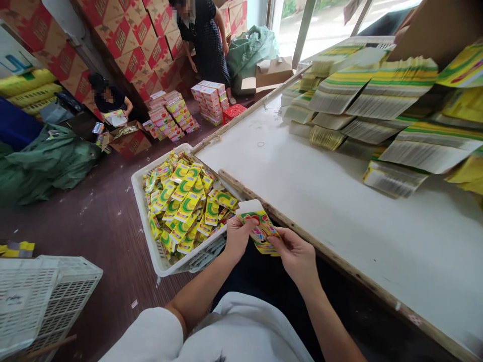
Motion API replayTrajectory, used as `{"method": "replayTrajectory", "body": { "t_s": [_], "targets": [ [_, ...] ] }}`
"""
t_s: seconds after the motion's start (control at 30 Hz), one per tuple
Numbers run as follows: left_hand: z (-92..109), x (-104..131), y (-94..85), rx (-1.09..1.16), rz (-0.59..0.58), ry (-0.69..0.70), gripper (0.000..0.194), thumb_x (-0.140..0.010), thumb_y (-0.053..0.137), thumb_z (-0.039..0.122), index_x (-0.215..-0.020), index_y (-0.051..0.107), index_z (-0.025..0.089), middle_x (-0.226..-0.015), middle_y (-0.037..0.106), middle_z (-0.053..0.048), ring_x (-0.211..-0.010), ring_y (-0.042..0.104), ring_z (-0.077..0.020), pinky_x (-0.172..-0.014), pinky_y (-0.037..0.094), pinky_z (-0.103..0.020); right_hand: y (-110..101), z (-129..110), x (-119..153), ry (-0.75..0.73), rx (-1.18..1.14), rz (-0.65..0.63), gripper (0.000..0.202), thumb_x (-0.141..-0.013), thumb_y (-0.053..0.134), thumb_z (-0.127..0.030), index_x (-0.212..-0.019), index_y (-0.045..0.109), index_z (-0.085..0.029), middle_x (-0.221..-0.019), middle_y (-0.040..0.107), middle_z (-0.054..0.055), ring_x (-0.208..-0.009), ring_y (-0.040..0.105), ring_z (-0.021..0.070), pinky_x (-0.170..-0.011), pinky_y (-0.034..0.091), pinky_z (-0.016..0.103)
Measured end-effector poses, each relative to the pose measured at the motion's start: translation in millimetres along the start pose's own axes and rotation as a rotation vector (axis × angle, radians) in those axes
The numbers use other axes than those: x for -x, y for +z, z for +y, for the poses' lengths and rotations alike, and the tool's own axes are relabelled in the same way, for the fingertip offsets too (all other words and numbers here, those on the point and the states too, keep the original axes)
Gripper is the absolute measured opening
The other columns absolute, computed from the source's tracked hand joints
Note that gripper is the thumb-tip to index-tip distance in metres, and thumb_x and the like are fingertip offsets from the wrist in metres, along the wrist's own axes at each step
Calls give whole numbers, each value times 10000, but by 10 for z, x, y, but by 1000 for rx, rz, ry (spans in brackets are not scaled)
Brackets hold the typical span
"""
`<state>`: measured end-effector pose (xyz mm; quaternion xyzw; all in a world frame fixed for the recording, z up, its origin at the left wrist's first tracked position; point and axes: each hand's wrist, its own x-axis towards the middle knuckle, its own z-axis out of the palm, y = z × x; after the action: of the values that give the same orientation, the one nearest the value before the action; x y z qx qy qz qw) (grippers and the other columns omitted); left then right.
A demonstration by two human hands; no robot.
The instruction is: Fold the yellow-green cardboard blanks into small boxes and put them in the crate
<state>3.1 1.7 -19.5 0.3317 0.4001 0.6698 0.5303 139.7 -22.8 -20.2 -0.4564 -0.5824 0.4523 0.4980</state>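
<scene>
Between my two hands, just off the table edge, is a small yellow and green printed carton with a white flap standing up at its top. My left hand grips its left side, thumb pressed on the printed face. On the lower right, the fingers and thumb of my right hand pinch the same carton. Whether anything is inside it I cannot tell. Close to my left hand stands a white plastic basket, heaped with yellow and green packets.
The white table carries stacks of flat printed cartons on its far right. White crates stand at lower left. Across the floor are packed boxes, a seated person and a standing person.
</scene>
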Motion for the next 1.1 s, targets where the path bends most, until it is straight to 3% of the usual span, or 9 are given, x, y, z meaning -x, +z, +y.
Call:
{"method": "replayTrajectory", "body": {
  "t_s": [0.13,0.27,0.4,0.5,0.6,0.67,0.73,0.87,1.1],
  "targets": [
    [163,4,-97,-65,-84,-8,462,-655,848,561,-835,743,149,-843,755,-63,-779,691,-198,-768,574,-343,-232,-84,-64,-237,295,84,217,-922,630,-378,-988,768,-224,-883,778,35,-728,716,202,-658,600,319],
    [499,63,-154,-354,-132,324,530,-887,648,560,-1279,619,205,-1313,647,-112,-1242,598,-251,-1083,467,-414,-454,-228,-131,-584,811,282,238,-963,562,-172,-1060,769,-239,-959,771,60,-858,681,230,-819,552,397],
    [704,81,-87,-844,-387,467,1062,-615,877,583,-1478,398,191,-1507,461,-176,-1416,417,-358,-1197,333,-517,-390,-343,-99,-812,927,115,289,-933,578,-59,-1093,744,-232,-993,766,37,-954,660,221,-1050,446,462],
    [670,42,-44,-1033,-611,242,922,-612,893,454,-1385,472,178,-1339,601,-152,-1231,581,-343,-1063,472,-482,-264,-390,-34,-854,841,-29,288,-943,579,-73,-1112,722,-257,-1109,751,24,-1131,635,223,-1190,321,481],
    [575,34,-60,-1059,-595,85,554,-699,809,387,-1160,574,191,-1041,688,-52,-927,667,-235,-834,547,-352,-236,-363,11,-760,739,49,494,-930,644,-182,-1408,555,-273,-1483,541,98,-1404,456,293,-1219,281,528],
    [516,63,-76,-1059,-550,103,574,-667,823,398,-1136,564,191,-997,682,-34,-881,657,-216,-785,539,-321,-251,-299,29,-601,569,163,710,-928,661,-288,-1560,339,-277,-1599,382,125,-1470,371,310,-1203,324,534],
    [464,106,-73,-1047,-557,141,629,-658,827,405,-1177,543,191,-1021,682,-43,-898,661,-221,-804,542,-328,-246,-216,45,-372,319,170,681,-980,573,-358,-1586,268,-297,-1598,393,105,-1455,410,281,-1182,380,504],
    [352,185,-35,-1016,-576,254,705,-687,800,360,-1290,477,187,-1185,664,-98,-1043,670,-276,-922,548,-395,-147,-110,52,-36,-38,7,482,-1027,439,-454,-1468,487,-266,-1474,561,94,-1366,529,249,-1169,411,466],
    [202,312,-9,-956,-613,442,730,-726,752,293,-1363,405,209,-1285,596,-133,-1173,620,-297,-963,547,-426,-100,-78,-26,95,-163,1,467,-892,654,-536,-1255,669,-243,-1195,742,101,-1089,714,294,-971,590,476]
  ]
}}
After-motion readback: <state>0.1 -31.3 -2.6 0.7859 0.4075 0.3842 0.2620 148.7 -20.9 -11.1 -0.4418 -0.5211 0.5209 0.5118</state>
